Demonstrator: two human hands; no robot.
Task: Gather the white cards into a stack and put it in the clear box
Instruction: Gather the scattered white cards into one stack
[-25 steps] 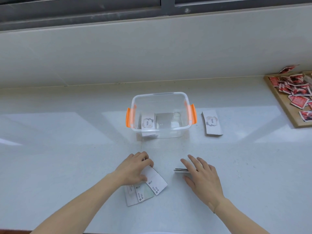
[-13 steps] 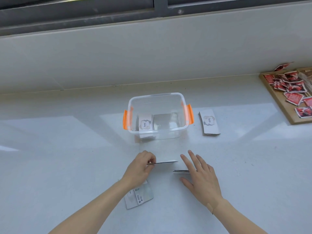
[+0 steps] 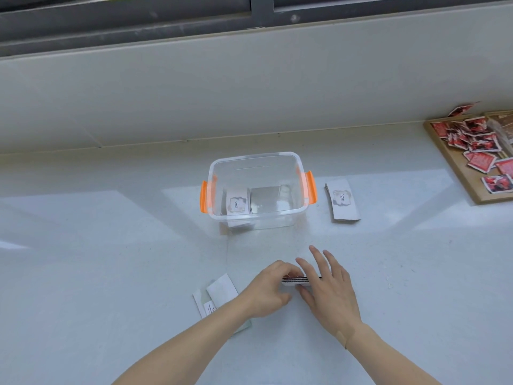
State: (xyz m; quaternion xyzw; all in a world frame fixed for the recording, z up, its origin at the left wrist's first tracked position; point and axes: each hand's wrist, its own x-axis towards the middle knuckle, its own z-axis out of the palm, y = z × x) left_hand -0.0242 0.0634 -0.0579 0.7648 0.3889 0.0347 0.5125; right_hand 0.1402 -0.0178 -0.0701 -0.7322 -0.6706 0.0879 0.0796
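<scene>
A small stack of white cards lies on the counter between my two hands, seen edge-on. My left hand presses on its left end with curled fingers. My right hand rests flat against its right side, fingers spread. Loose white cards lie to the left, partly under my left forearm. The clear box with orange latches stands behind, lid off, with a "love" card stack inside at its left. Another "love" card stack lies right of the box.
A wooden tray with several red cards sits at the far right. A pale wall ledge and a dark window frame run along the back of the white counter.
My left hand lifted one card from the loose pile, carried it right and brought it onto the stack beside my right hand. The camera view shifted slightly.
</scene>
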